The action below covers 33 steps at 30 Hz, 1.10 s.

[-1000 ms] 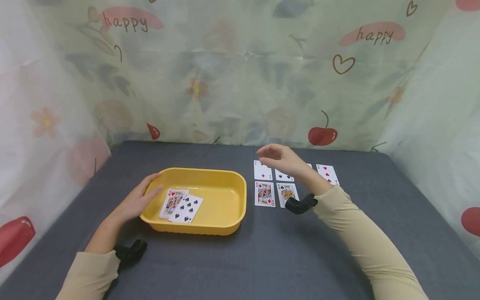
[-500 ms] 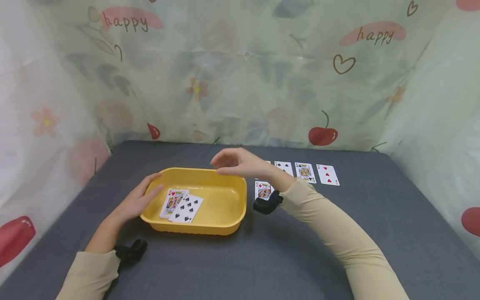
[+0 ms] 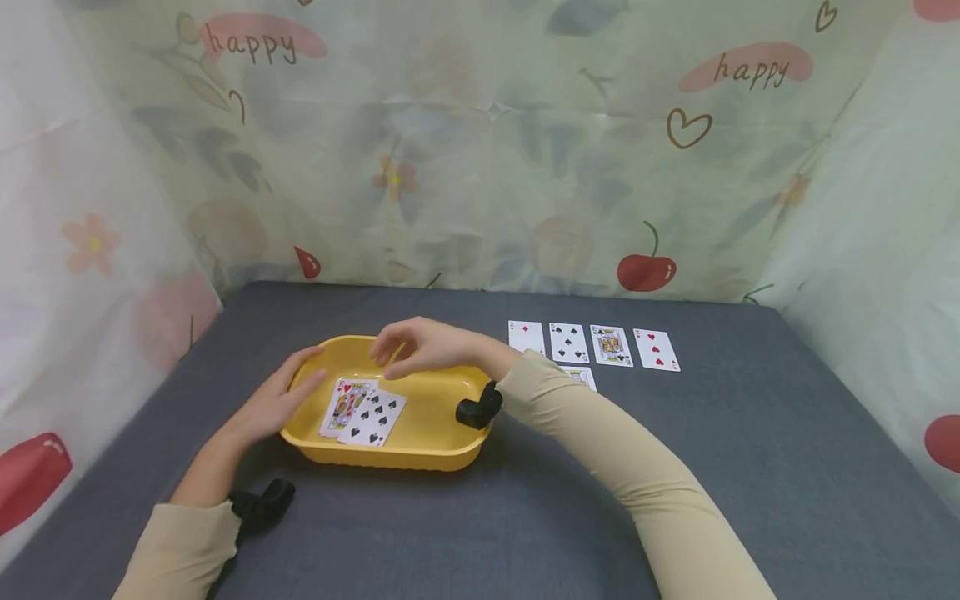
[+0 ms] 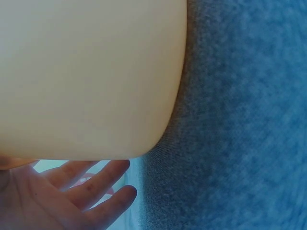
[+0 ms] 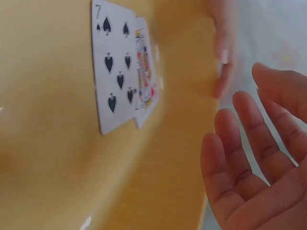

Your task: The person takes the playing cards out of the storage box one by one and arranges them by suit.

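Observation:
My left hand holds the near-left side of a yellow plastic tray, thumb over the rim and fingers outside. Inside the tray lie a king of hearts playing card and, partly overlapping it, a seven of spades. Above the tray hovers my right hand, fingers loosely bent with nothing between them. The right wrist view shows that hand apart from the cards, thumb and fingers spaced. In the left wrist view, my left fingers extend beneath the tray's pale outer wall.
Right of the tray, a back row of face-up cards includes a diamond card, a five of spades, a king and a heart card. Another card shows behind my sleeve. A patterned curtain encloses the dark tabletop.
My right hand has swept left from over the card rows to above the tray, uncovering the back row. The left hand and the tray have stayed put.

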Tool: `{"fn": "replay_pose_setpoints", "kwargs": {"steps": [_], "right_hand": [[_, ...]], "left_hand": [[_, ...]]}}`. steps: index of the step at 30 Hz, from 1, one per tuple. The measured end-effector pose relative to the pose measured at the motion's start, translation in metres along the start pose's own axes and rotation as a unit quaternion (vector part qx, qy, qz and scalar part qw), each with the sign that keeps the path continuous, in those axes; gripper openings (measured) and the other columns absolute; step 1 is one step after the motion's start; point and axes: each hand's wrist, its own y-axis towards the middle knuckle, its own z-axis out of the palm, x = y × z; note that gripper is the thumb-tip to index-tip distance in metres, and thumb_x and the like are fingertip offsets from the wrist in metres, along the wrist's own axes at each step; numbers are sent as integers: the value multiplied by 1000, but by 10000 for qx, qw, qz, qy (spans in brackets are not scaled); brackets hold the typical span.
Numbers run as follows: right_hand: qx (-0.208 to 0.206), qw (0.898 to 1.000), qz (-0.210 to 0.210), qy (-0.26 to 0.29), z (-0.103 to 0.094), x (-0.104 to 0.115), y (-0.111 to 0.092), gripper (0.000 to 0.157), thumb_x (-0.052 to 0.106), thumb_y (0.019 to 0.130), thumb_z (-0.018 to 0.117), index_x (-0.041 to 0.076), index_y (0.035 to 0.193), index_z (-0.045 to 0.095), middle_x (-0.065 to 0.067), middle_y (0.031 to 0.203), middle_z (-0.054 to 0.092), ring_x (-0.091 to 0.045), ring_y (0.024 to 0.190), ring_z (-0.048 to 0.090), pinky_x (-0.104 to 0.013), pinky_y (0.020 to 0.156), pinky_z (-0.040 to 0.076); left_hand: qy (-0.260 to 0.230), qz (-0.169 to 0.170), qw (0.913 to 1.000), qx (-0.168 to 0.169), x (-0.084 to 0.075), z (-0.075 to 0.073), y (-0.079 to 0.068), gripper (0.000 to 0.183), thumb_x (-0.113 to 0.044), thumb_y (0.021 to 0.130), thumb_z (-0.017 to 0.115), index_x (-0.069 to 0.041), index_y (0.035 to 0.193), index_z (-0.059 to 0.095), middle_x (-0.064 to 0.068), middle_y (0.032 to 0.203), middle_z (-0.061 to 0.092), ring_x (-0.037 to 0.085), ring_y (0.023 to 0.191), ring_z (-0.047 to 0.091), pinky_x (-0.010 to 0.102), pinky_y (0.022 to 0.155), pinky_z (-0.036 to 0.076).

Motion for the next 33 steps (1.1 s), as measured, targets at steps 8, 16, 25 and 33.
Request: {"fn": "replay_pose_setpoints", "kwargs": {"steps": [8,16,25,33], "right_hand": [[664,9975,225,39,18,-8,25,39,8,86,65,3,123,55,-14,120,60,-18,110,57,-20,93,45],[968,9947,252,-233,27,-11,38,42,6,85,66,4,125,55,-11,126,58,-21,119,52,-27,102,41],[1180,9886,375,-854,36,-12,46,52,8,79,73,8,127,53,-5,130,56,-17,124,48,-24,104,37],[1174,9811,548,-1438,41,-15,45,64,12,70,81,12,127,53,-4,132,51,-14,123,44,-21,104,34]], "left_hand": [[8,-10,10000,5,0,0,0,64,-43,99,38,-4,147,19,27,151,20,43,135,24,61,106,22],[31,9,10000,-14,0,-1,0,63,-42,99,38,-5,147,20,27,150,20,43,134,26,62,106,23],[17,-3,10000,19,0,0,0,63,-42,99,38,-6,147,19,26,151,19,44,136,24,62,106,23],[-15,18,10000,17,0,0,0,62,-41,100,37,-5,147,19,26,151,19,44,136,24,61,106,23]]}}
